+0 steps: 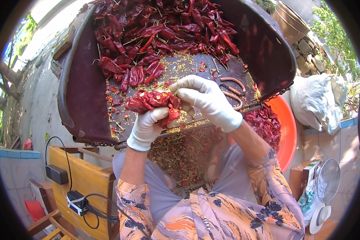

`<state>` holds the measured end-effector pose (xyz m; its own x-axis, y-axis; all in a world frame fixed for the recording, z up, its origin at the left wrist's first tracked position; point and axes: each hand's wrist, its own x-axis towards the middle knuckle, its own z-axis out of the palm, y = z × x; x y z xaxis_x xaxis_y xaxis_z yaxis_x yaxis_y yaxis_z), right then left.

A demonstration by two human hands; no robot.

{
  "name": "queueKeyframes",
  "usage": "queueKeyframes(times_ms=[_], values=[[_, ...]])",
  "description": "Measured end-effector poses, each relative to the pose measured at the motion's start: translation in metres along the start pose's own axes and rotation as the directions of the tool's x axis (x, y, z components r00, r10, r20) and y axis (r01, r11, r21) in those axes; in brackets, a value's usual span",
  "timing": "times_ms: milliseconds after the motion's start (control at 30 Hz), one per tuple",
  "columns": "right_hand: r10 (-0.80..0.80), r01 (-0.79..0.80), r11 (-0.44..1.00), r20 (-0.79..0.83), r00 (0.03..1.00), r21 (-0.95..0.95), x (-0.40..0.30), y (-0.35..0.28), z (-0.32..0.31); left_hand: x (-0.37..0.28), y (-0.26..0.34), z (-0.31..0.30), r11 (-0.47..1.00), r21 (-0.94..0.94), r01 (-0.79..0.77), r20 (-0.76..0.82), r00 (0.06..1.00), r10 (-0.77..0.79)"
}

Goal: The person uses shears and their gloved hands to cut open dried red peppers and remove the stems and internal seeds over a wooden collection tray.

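My left hand (150,123), in a white knit glove, grips a bunch of dried red chili peppers (156,103) whose cut or torn ends show pale insides. At the right end of that bunch, the thumb and forefinger of my gloved right hand (202,96) pinch what looks like a thin chili stem. Both hands are above the near edge of a dark metal cart bed (189,72) strewn with yellow seeds and bits of stem. A large heap of whole dried chilies (168,27) fills its far side. Scissors with pink-covered handles (234,90) lie right of my right hand.
Below my right forearm stands an orange basin (285,129) holding red chili pieces. Stems and scraps (180,156) cover the ground between my legs. To the left is a yellow wooden stool (84,180) with a black device and cables. A white sack (316,99) stands at right.
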<state>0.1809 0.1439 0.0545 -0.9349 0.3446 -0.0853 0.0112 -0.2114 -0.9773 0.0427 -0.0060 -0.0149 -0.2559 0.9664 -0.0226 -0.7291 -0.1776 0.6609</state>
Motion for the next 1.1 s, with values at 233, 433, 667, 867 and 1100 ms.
queueKeyframes(times_ms=[233, 433, 667, 867, 1100], values=[[-0.491, 0.446, 0.745, 0.046, 0.87, -0.496, -0.001, 0.008, -0.001, 0.004, -0.007, 0.004, 0.996, 0.055, 0.075, -0.038, 0.997, -0.073], [0.115, -0.109, 0.991, -0.091, 0.989, 0.071, -0.006, -0.004, 0.003, 0.001, -0.01, 0.012, 0.99, 0.023, 0.139, -0.118, 0.984, -0.136], [0.039, -0.039, 0.966, 0.004, 0.999, 0.256, 0.005, 0.004, -0.017, 0.005, -0.008, 0.008, 0.998, -0.053, 0.017, 0.067, 0.998, -0.014], [0.369, -0.146, 0.847, 0.368, 0.854, -0.511, 0.0, -0.009, -0.022, 0.011, 0.028, 0.004, 0.898, -0.228, -0.375, -0.201, 0.921, 0.334], [-0.603, 0.36, 0.149, 0.203, 0.771, -0.921, 0.138, 0.062, -0.038, 0.011, 0.039, -0.021, 0.909, -0.02, -0.416, -0.492, 0.796, 0.353]])
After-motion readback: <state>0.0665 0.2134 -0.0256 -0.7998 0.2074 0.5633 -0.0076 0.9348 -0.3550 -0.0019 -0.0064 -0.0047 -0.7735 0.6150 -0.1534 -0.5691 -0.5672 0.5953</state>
